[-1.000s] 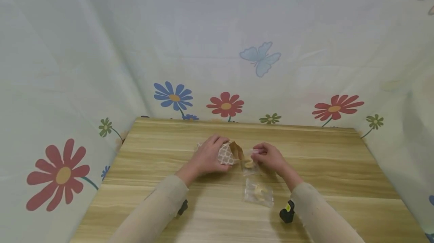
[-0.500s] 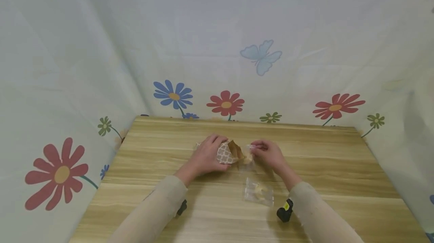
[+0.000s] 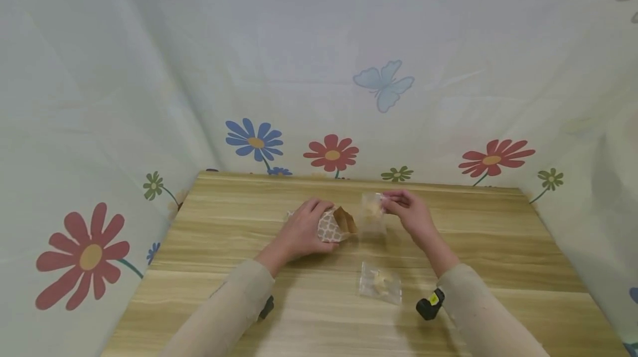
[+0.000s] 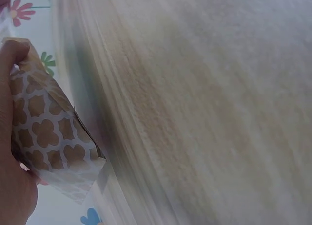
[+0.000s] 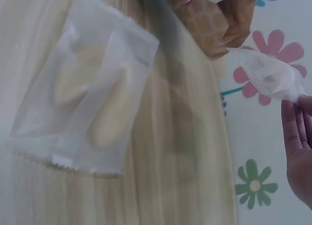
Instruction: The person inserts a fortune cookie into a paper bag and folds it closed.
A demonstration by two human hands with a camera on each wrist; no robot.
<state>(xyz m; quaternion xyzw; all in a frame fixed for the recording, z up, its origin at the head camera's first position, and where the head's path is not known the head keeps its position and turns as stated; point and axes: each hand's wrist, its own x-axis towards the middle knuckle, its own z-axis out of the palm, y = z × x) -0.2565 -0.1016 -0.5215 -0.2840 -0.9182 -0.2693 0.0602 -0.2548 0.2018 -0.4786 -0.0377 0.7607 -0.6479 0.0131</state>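
My left hand (image 3: 305, 228) grips a brown paper bag (image 3: 330, 227) with a white lattice pattern. The bag lies on its side, its mouth open toward the right; the left wrist view shows its folded bottom (image 4: 73, 161). Thumb and fingers of my right hand (image 3: 411, 214) pinch the edge of a clear plastic packet (image 3: 372, 210), lifted just right of the bag's mouth. Something pale yellow inside it is blurred. A second clear packet (image 3: 380, 283) lies flat on the table nearer to me; in the right wrist view, curved pale yellow pieces (image 5: 109, 105) show through its film.
The wood-grain table (image 3: 239, 196) ends at a back edge against a white cloth (image 3: 299, 69) printed with flowers and a butterfly. Black wrist devices (image 3: 430, 305) sit by both sleeves.
My right hand has raised the pinched packet up and away from the bag's mouth, toward the back of the table. The left hand and bag have barely moved; the lying packet stays put.
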